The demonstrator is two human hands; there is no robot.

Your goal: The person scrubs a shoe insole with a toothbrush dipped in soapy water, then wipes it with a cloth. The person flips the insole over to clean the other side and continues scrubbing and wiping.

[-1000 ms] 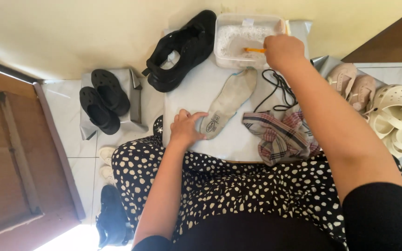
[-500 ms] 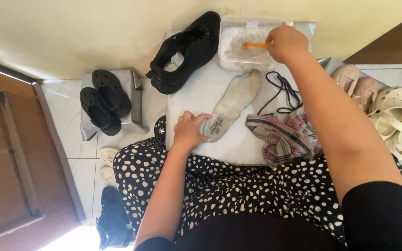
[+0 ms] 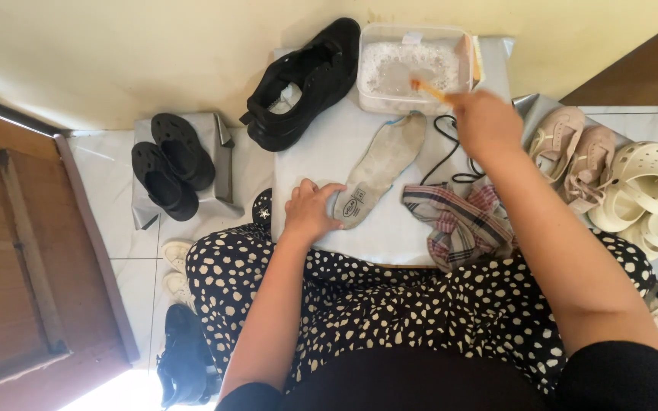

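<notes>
My right hand (image 3: 487,125) is closed in a tight grip around a thin orange-handled brush (image 3: 429,90), its tip just over the rim of the clear tub (image 3: 414,67) of foamy white water. My left hand (image 3: 310,213) lies flat, fingers spread, pinning the heel end of the grey insole (image 3: 381,169) to the white worktop (image 3: 321,144) — it grips nothing, only presses.

The risk I see is drips: the brush looks wet, and it would cross the black laces (image 3: 451,152) and the checked cloth (image 3: 462,221) on its way to the insole. The tub sits close to the worktop's far edge, beside the black shoe (image 3: 306,80) — a knock from my wrist could slop water onto it. And my hold on the insole is only at one end, so hard scrubbing could make the toe swing or buckle.
</notes>
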